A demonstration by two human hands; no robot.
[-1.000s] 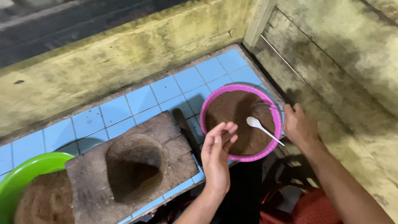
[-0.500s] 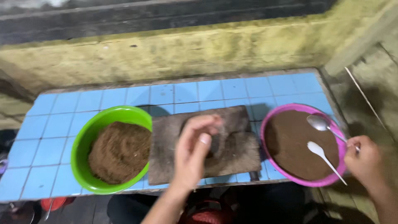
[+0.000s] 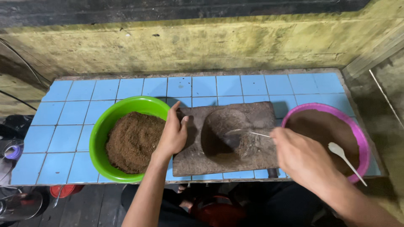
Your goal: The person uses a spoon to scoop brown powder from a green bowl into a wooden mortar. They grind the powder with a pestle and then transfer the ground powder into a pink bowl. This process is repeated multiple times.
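left hand (image 3: 172, 136) – rough stone mortar (image 3: 227, 141) | right hand (image 3: 301, 157) – thin metal spoon (image 3: 248, 134)

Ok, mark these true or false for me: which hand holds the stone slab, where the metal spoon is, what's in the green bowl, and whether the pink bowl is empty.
1. The left hand grips the left edge of the stone slab. True.
2. The right hand holds a metal spoon inside the green bowl. False: its tip sits in the slab's hollow.
3. The green bowl holds a brown crumbly heap. True.
4. The pink bowl is empty. False: it holds brown material and a white spoon.
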